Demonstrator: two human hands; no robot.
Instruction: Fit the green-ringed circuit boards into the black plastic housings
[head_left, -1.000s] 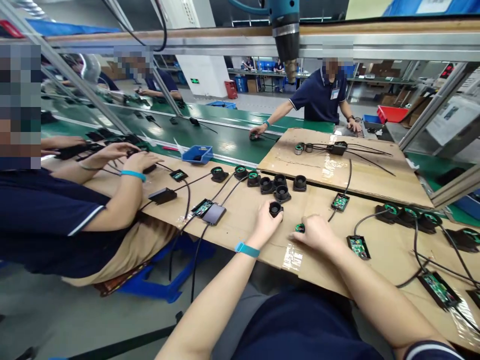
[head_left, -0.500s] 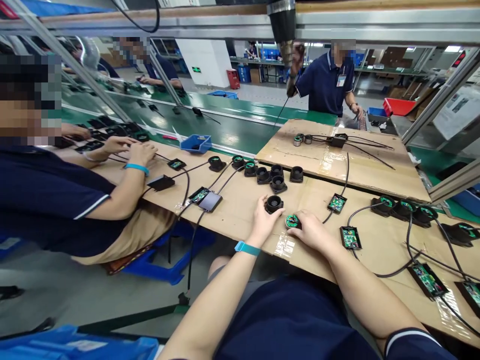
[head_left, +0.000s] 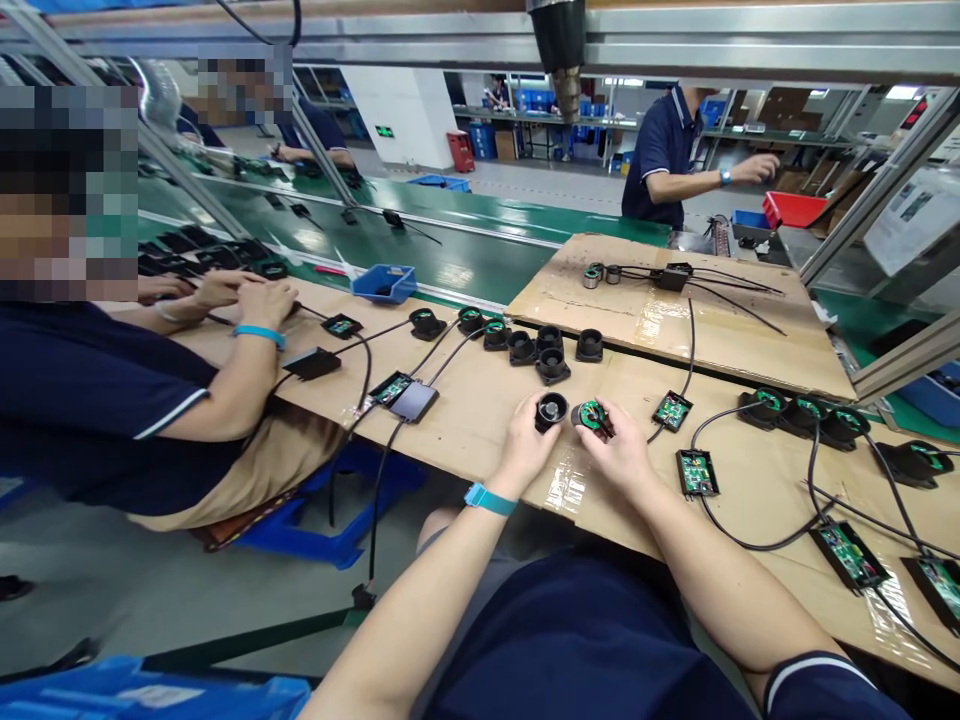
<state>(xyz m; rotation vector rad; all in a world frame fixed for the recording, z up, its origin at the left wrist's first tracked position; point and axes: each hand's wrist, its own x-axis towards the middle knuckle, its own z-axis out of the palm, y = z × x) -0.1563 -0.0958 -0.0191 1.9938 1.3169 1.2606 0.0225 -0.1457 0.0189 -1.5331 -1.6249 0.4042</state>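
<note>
My left hand (head_left: 526, 440) is closed around a round black plastic housing (head_left: 551, 410), its open mouth tilted up. Just right of it, my right hand (head_left: 621, 446) grips a round green circuit board part (head_left: 592, 416) with small wires on its face. A small gap separates the two parts. Beyond my hands stands a cluster of black housings (head_left: 551, 364), none of them touched. To the right of my right hand lies a black box with a green circuit board (head_left: 671, 411), a cable running from it.
Cardboard (head_left: 480, 450) covers the bench. More wired boxes (head_left: 850, 555) and housings (head_left: 806, 412) lie at right. A raised cardboard sheet (head_left: 600, 310) holds a cabled assembly. A power driver (head_left: 561, 60) hangs overhead. A co-worker's hands (head_left: 255, 295) work at left; another person (head_left: 660, 160) stands across.
Both hands have lifted slightly and turned their parts; the board's face now shows more fully beside the housing. The person across has let go of the hanging driver and reaches right.
</note>
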